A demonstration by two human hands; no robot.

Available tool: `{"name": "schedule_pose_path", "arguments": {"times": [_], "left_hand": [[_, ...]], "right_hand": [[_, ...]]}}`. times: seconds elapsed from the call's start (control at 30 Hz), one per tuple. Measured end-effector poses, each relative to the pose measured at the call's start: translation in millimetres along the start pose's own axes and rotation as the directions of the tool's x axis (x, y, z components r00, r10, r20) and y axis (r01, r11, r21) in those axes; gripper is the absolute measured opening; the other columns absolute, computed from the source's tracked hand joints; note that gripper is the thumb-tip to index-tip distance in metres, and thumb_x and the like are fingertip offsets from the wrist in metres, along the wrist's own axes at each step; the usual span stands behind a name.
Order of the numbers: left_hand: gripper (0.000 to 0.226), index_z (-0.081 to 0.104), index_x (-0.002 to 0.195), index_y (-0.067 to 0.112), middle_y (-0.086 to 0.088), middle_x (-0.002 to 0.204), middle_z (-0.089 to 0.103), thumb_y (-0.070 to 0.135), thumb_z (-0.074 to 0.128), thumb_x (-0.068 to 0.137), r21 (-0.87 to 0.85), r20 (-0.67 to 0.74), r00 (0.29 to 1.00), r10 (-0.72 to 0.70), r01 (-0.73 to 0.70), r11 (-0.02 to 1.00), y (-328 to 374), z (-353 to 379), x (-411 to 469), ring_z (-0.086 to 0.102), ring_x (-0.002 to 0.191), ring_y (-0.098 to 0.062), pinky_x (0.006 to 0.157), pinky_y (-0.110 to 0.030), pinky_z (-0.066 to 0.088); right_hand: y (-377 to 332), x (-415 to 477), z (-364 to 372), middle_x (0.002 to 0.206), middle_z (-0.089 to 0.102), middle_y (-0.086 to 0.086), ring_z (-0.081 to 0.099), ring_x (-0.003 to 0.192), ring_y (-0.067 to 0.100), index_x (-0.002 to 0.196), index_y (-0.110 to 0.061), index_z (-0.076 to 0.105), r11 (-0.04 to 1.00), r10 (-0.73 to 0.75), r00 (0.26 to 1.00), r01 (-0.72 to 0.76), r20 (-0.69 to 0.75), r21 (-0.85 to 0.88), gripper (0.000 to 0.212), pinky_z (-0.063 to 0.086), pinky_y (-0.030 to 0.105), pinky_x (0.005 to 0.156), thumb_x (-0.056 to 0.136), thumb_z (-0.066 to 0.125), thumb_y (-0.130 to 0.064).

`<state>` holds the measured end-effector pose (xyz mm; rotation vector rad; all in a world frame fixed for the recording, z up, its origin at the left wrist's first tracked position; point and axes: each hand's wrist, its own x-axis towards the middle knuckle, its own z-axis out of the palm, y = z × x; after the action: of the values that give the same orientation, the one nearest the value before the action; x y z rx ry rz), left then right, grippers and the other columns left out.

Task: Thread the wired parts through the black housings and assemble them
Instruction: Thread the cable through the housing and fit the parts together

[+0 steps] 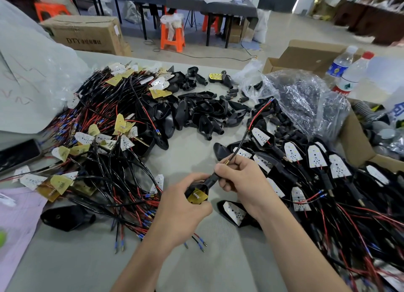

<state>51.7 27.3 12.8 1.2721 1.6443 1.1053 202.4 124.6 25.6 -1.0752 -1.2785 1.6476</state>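
Your left hand (pixel 181 206) cups the black teardrop plastic housing (pixel 210 179) just above the grey counter (pixel 192 158), its yellow circuit board (pixel 197 196) facing you. That steadies it while your right hand (pixel 242 178) pinches the black sheathed cable (pixel 242 141) at the neck, probably to draw it through.

Two hands, the left hand (pixel 181 206) and right hand (pixel 242 176), hold one black housing (pixel 210 179) and one cable (pixel 240 145). Far right stand two water bottles (pixel 340 67). On the far floor are three orange stools (pixel 172 40). The loose housings (pixel 205 110) and wired boards (pixel 122 125) are too many to count.
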Motion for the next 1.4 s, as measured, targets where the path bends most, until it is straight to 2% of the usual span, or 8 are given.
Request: {"name": "schedule_pose_path", "arguments": {"times": [0.5,0.63,0.8,1.0,1.07,1.17,1.27,1.4], "left_hand": [[0.050,0.065,0.103,0.058,0.015,0.080,0.069,0.025,0.066,0.064,0.069,0.064,0.997,0.051,-0.055,0.996,11,-3,-3,0.052,0.054,-0.002,0.051,-0.013,0.041],[0.049,0.071,0.108,0.045,0.030,0.091,0.068,0.018,0.069,0.067,0.114,-0.053,0.995,0.086,-0.079,0.990,10,2,-6,0.064,0.079,0.005,0.067,-0.006,0.043],[0.051,0.069,0.110,0.045,0.036,0.094,0.064,0.028,0.064,0.063,0.158,-0.057,0.993,0.102,-0.092,0.983,16,8,-6,0.062,0.086,0.008,0.072,-0.003,0.041],[0.049,0.075,0.104,0.041,0.026,0.081,0.070,0.025,0.065,0.058,0.036,-0.016,1.000,0.024,-0.023,0.999,14,4,-7,0.062,0.071,0.004,0.064,-0.008,0.042],[0.050,0.079,0.103,0.027,0.015,0.078,0.069,0.013,0.063,0.058,-0.240,0.068,0.997,-0.025,0.041,0.970,13,6,-4,0.054,0.064,-0.005,0.058,-0.017,0.041],[0.058,0.072,0.117,0.007,-0.011,0.089,0.063,0.001,0.055,0.062,-0.603,0.167,0.984,-0.059,0.149,0.783,10,8,-3,0.042,0.062,-0.016,0.052,-0.026,0.035],[0.063,0.062,0.125,0.011,-0.016,0.101,0.069,0.002,0.058,0.062,-0.605,0.110,0.988,-0.112,0.156,0.781,10,8,0,0.048,0.067,-0.020,0.053,-0.028,0.039],[0.057,0.060,0.119,0.024,-0.005,0.104,0.075,0.007,0.064,0.064,-0.471,0.019,0.997,-0.076,0.076,0.879,11,6,3,0.064,0.080,-0.016,0.065,-0.027,0.048]], "right_hand": [[0,-9,2,0.055,0.060,0.007,0.040,0.037,0.015,0.085,-0.005,0.055,0.993,0.055,0.981,-0.074,-0.188,-0.093,0.036,0.031,0.019,0.038,0.086,0.081,-0.030],[0,-6,8,0.049,0.048,-0.005,0.039,0.046,0.019,0.060,-0.023,0.053,0.925,0.106,0.955,-0.197,-0.278,-0.324,0.037,0.034,0.029,0.049,0.068,0.074,-0.051],[6,-6,18,0.043,0.036,-0.015,0.035,0.055,0.016,0.049,-0.025,0.049,0.910,0.043,0.929,-0.189,-0.368,-0.370,0.030,0.031,0.033,0.058,0.071,0.064,-0.038],[1,-14,17,0.055,0.038,-0.009,0.036,0.060,0.014,0.057,-0.018,0.041,0.888,0.006,0.971,-0.116,-0.241,-0.445,0.036,0.033,0.035,0.061,0.076,0.063,-0.039],[-1,-17,20,0.055,0.042,-0.007,0.038,0.057,0.012,0.059,-0.015,0.044,0.905,-0.049,0.987,-0.022,-0.154,-0.425,0.039,0.034,0.031,0.060,0.078,0.065,-0.041],[-6,-20,23,0.047,0.039,-0.011,0.035,0.049,0.008,0.058,-0.013,0.044,0.830,-0.198,0.972,0.097,-0.129,-0.550,0.052,0.030,0.020,0.049,0.082,0.069,-0.052],[-7,-19,20,0.048,0.039,-0.008,0.036,0.050,0.010,0.060,-0.012,0.043,0.791,-0.199,0.970,0.077,-0.137,-0.606,0.055,0.034,0.026,0.051,0.085,0.066,-0.055],[-1,-22,20,0.048,0.039,-0.010,0.036,0.049,0.013,0.060,-0.015,0.043,0.888,-0.067,0.992,0.010,-0.107,-0.461,0.048,0.033,0.031,0.054,0.081,0.061,-0.054]]}}
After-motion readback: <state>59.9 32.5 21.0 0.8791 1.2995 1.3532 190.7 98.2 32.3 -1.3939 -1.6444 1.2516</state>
